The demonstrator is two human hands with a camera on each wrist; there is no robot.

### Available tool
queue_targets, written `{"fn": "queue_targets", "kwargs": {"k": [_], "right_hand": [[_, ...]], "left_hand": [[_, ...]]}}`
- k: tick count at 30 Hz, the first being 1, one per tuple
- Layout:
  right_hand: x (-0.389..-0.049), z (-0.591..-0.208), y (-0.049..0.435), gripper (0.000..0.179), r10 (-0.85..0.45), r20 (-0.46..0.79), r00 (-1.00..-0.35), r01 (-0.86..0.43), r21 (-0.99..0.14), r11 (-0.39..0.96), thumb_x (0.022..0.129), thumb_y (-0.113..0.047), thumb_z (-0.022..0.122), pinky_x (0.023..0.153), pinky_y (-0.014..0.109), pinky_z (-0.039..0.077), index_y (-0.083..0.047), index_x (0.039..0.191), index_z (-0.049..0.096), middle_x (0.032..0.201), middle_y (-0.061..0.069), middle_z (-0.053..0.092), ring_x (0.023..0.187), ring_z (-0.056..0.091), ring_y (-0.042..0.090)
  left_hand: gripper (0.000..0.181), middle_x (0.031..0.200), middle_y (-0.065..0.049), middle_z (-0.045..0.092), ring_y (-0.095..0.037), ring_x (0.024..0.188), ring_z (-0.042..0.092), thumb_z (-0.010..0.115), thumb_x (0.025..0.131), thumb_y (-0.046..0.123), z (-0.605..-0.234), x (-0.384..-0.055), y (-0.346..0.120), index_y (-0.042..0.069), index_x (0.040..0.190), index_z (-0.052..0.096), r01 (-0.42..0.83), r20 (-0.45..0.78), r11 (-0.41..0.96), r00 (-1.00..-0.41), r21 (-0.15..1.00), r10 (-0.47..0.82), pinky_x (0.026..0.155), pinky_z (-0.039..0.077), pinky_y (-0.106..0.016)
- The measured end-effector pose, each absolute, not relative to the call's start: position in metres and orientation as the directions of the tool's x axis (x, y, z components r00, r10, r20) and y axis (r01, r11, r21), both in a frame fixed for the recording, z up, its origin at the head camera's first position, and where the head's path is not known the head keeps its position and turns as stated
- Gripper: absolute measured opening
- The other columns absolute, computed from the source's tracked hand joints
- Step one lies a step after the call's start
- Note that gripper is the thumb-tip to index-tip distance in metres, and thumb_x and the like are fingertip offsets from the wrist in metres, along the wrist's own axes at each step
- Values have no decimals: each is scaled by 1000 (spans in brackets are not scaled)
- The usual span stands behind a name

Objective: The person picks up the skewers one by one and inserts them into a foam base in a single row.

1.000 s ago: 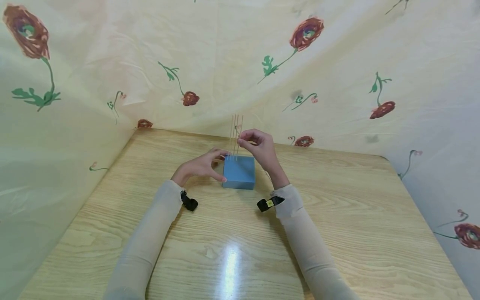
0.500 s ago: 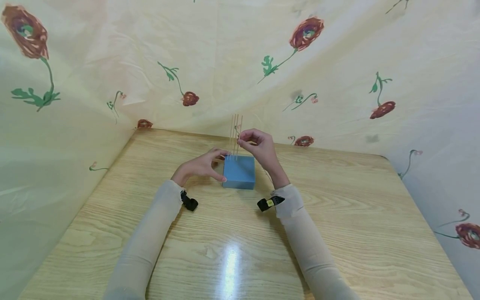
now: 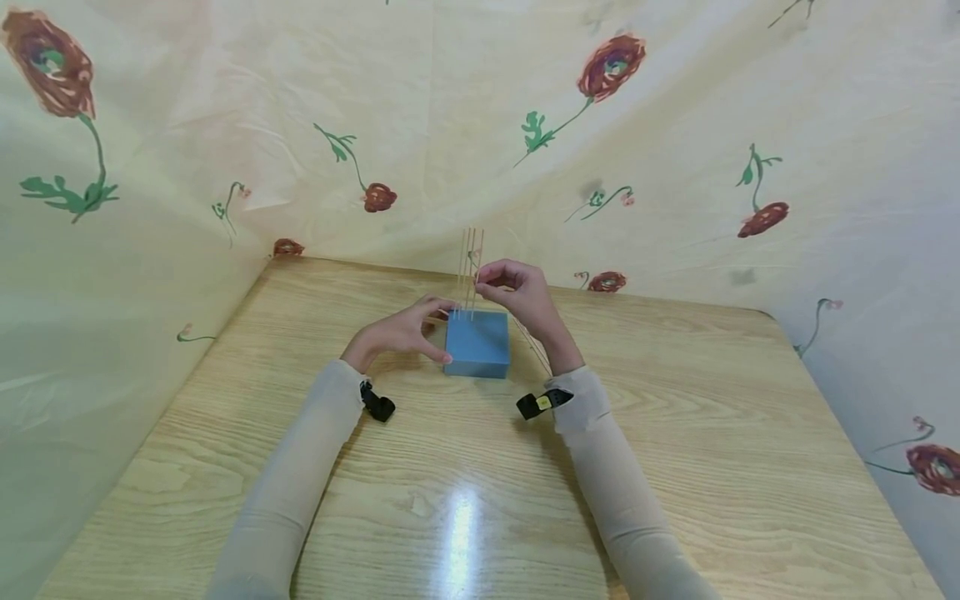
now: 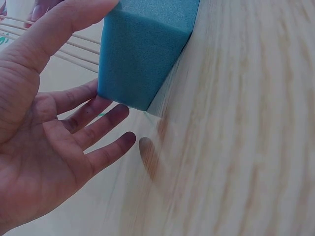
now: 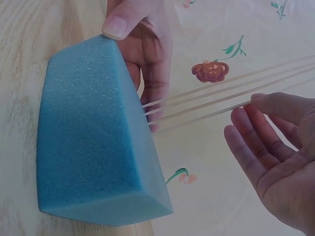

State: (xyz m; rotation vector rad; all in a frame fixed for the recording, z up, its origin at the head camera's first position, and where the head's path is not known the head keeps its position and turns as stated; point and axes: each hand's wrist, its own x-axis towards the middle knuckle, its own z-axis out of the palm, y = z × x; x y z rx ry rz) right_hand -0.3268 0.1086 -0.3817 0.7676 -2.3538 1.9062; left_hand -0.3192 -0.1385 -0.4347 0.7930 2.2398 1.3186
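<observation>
A blue foam block (image 3: 477,340) lies on the table with several thin wooden skewers (image 3: 461,271) standing upright in its top, near the far left corner. My left hand (image 3: 405,328) holds the block's left side, thumb at the near corner and index finger at the far one. In the left wrist view the other fingers (image 4: 112,149) are spread off the foam. Above the block, my right hand (image 3: 522,298) pinches the rightmost skewer (image 5: 202,117) between thumb and fingertips, partway up. That skewer's lower end meets the foam's top face.
Thin stick-like lines (image 3: 534,343), probably more skewers, show beside my right wrist, partly hidden by it. The wooden table (image 3: 675,400) extends around the block. A flowered cloth (image 3: 450,108) hangs behind and along the sides.
My right wrist has shifted slightly to the right, uncovering more of the thin sticks beside it. The pinched skewer leans a touch further left. My left hand and the block stay put.
</observation>
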Motion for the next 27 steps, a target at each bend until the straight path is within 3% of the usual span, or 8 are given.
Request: {"fn": "queue_targets", "kwargs": {"k": [4,9,17,27], "right_hand": [[-325,-380,111,20,-380,284,-880,-363,-919,152,93,-4,73,79,24,58,8,107,70,99,7,73,87,69,15],[-325,-376,114,17,-417,242,-876,-341,-923,179,94,-5,73,78,25,58,6,107,71,100,13,72,91,69,31],[-327,-367,122,20,-474,136,-870,-316,-892,323,94,-8,72,78,24,58,3,112,72,103,15,73,86,68,14],[-330,-360,145,19,-578,48,-815,-389,-784,483,95,-6,72,76,24,56,0,112,73,104,18,75,88,70,18]], "left_hand": [[91,156,-13,29,-36,146,30,86,83,14,-436,-318,-138,8,158,34,254,-70,381,-747,889,661,120,31,-54],[90,157,-14,28,-37,146,30,85,84,15,-436,-317,-138,8,158,34,249,-76,381,-745,890,663,120,31,-55],[93,157,-11,29,-34,146,30,86,83,16,-438,-316,-138,10,159,33,238,-88,391,-749,889,656,120,32,-53],[92,159,-13,26,-35,147,29,85,84,16,-434,-317,-137,9,159,32,257,-80,402,-751,879,655,120,30,-56]]}}
